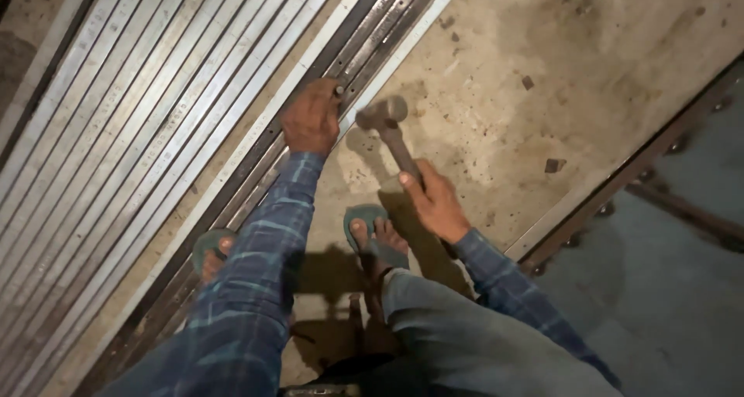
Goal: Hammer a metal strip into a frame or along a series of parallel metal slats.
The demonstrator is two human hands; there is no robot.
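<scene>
A stack of long grey metal strips (132, 126) lies slanted across the stained concrete floor (542, 71), and beside it runs a dark steel channel rail (364, 36). The left hand (311, 122) presses down on this rail, fingers closed together around a small metal pin (339, 91) held upright at its edge. The right hand (434, 203) has its fingers clamped on the wooden handle of a dark-headed hammer (384, 118), whose head hangs just beside the pin. A good blow probably wants the hammer face square and the holding fingertips kept low.
</scene>
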